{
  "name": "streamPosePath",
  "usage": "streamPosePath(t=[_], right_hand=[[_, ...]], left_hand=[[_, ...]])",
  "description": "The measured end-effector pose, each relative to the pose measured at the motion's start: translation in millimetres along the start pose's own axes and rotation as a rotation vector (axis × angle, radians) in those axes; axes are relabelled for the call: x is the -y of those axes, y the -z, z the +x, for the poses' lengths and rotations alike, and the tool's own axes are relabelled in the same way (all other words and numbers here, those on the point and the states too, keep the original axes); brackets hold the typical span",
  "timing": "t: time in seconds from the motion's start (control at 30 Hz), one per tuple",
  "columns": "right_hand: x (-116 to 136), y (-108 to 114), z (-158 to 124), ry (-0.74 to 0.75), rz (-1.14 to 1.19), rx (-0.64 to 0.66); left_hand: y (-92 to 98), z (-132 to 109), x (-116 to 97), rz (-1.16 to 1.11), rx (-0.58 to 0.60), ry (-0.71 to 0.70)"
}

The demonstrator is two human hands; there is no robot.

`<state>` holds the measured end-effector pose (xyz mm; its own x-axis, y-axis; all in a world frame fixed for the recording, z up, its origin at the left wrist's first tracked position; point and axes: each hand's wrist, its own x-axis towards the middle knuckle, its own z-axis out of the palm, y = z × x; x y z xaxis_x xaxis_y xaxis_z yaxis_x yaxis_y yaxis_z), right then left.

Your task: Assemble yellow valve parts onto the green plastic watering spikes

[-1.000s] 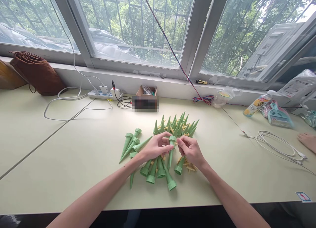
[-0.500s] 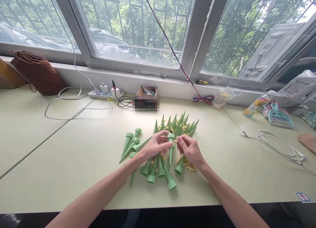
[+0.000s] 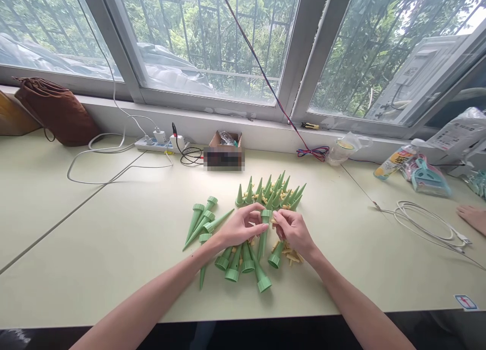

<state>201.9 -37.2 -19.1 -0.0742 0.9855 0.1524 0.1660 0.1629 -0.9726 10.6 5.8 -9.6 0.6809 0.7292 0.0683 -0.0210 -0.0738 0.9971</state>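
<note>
My left hand grips a green plastic watering spike near its ribbed cap, the point hanging down. Close beside it, my right hand pinches a small yellow plastic piece at the spike's side; the fingers hide much of it. Beyond the hands, several green spikes stand point up with yellow pieces among them. Nearer me, several more spikes lie with their wide ends toward me. A pile of loose yellow pieces lies under my right wrist.
Left of my hands lie several green spikes. Toward the window are a power strip, a small cardboard box and a brown bag. On the right lie a coiled white cable, a bottle and another person's hand.
The held spike has moved slightly right and down with my left hand. My right hand stays beside it, its fingers shifted slightly around the yellow piece.
</note>
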Motion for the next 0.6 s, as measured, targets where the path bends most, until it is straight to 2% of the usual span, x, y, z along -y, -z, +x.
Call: streamPosePath(t=[0.2,0.4,0.6], right_hand=[[0.7,-2.8,0.7,0.01,0.008,-0.024],[4.2,-3.4,-2.0,0.173,-0.188,-0.091],[3.7,-3.1,-3.4,0.29,-0.338,-0.064]], left_hand=[[0.0,1.8,0.2,-0.038,-0.018,0.017],[3.3,3.6,1.4,-0.13,-0.082,0.085],[4.9,4.2,1.6,-0.2,-0.105,0.102]])
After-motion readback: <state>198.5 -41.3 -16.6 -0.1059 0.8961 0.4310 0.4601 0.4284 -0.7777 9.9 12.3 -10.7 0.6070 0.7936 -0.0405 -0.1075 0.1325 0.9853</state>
